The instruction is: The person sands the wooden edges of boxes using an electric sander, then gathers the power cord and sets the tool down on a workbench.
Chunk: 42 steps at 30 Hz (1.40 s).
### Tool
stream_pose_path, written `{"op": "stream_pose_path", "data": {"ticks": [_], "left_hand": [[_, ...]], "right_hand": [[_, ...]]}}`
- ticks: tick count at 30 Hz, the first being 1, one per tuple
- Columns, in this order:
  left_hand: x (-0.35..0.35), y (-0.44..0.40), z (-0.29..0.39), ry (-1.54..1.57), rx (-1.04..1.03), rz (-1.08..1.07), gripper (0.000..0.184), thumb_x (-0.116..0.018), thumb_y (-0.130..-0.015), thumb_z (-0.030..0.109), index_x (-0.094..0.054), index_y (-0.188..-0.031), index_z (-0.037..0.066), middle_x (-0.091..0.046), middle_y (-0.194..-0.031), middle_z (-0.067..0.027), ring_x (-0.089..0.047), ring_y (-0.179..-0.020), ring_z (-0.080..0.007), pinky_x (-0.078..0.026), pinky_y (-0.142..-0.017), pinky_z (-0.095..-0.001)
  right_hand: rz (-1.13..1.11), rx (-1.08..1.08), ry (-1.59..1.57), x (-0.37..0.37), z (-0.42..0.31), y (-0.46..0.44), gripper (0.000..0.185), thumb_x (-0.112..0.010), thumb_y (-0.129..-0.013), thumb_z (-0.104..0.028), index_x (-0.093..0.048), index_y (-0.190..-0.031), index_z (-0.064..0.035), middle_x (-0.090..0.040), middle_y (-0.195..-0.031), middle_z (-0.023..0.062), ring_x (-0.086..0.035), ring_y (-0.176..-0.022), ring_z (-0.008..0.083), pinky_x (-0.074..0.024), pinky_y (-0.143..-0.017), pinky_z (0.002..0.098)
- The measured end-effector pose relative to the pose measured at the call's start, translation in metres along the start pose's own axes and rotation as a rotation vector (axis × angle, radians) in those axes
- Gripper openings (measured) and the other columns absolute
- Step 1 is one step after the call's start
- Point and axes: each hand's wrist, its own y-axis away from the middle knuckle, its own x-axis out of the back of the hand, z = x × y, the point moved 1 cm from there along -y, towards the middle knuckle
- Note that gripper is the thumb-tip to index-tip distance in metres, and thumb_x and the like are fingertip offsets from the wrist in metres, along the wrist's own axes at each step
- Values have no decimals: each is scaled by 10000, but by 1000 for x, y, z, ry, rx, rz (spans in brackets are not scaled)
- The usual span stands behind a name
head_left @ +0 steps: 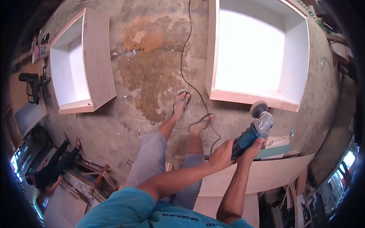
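Head view, blue grinder between both hands, disc beyond them.

Grinder: casing of blue and black plastic; head of silvery grey, metal-like finish; disc matt. Right-hand cabinet: frame of pale, unvarnished wood, lining smooth and white. Left-hand cabinet: outer side of matt bare wood, interior likewise white. Panel: smooth, pale, wood-like. Floor: rough, blotched concrete. Cord: dark, apparently rubber or plastic. Shirt and shorts: matt cloth.
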Motion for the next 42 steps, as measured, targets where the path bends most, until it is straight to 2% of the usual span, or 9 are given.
{"op": "stream_pose_path", "data": {"ticks": [2, 5, 8, 11, 14, 17, 23, 27, 42], "left_hand": [[-6, 1, 8, 45, 5, 13, 924, -903, -739, 185, -350, -1437, -64, -590, -1249, -299, -601, -1205, -476, -509, -1000, -518], [-32, -7, -12, -31, 45, 50, 958, -911, -731, 188, -326, -1441, -79, -581, -1284, -309, -599, -1220, -472, -516, -990, -517], [-35, -15, -19, 57, 53, -71, 895, -862, -818, 312, -350, -1453, -55, -577, -1328, -316, -588, -1243, -484, -511, -1007, -507], [-2, -24, -65, 84, 35, -333, 814, -824, -872, 428, -444, -1435, -21, -593, -1354, -274, -663, -1156, -401, -514, -1006, -483], [50, -40, -130, -168, 11, 139, 525, -735, -962, 360, -590, -1308, -8, -660, -1254, -238, -691, -1097, -344, -532, -956, -452], [124, -90, -149, -225, 129, 357, 406, -695, -990, 302, -636, -1227, -23, -704, -1149, -230, -709, -1042, -335, -552, -881, -440], [176, -233, -115, -285, 30, 429, 605, -745, -962, 378, -571, -1357, -46, -683, -1298, -235, -709, -1136, -337, -552, -978, -409], [181, -291, -111, -360, 144, 269, 734, -813, -906, 417, -536, -1390, -62, -684, -1311, -244, -676, -1207, -370, -531, -1034, -433], [184, -303, -133, -158, 164, 126, 703, -820, -902, 403, -551, -1362, -54, -720, -1277, -240, -705, -1180, -300, -541, -995, -405]], "right_hand": [[74, 165, 310, -7, -14, 4, 757, -872, -876, -349, -487, -1409, 26, -651, -1182, 174, -665, -1022, 235, -540, -902, 382], [84, 221, 631, -6, -10, -16, 675, -864, -876, -254, -510, -1367, 44, -657, -1150, 166, -664, -975, 250, -536, -878, 369], [36, 217, 666, 6, -7, -34, 714, -875, -831, -249, -502, -1354, 63, -662, -1139, 171, -660, -973, 259, -529, -899, 378], [-11, 277, 809, 20, 15, -51, 771, -894, -778, -273, -505, -1368, 35, -680, -1142, 217, -693, -1003, 316, -533, -915, 409], [-55, 306, 1005, 27, 33, -58, 798, -908, -761, -303, -510, -1383, -1, -695, -1146, 246, -706, -1039, 384, -538, -914, 440], [-139, 325, 1001, 26, 54, -58, 820, -919, -750, -324, -511, -1394, -21, -699, -1159, 258, -699, -1070, 424, -540, -908, 466], [-153, 452, 958, -9, 116, -58, 810, -914, -770, -360, -515, -1389, -23, -710, -1142, 248, -704, -1050, 419, -540, -886, 479], [-119, 425, 929, -40, 128, -56, 833, -917, -754, -323, -500, -1405, -12, -697, -1157, 262, -696, -1044, 455, -551, -872, 499], [-153, 409, 998, -75, 130, -62, 819, -896, -781, -354, -494, -1411, -18, -706, -1111, 273, -713, -954, 453, -563, -797, 499]]}}
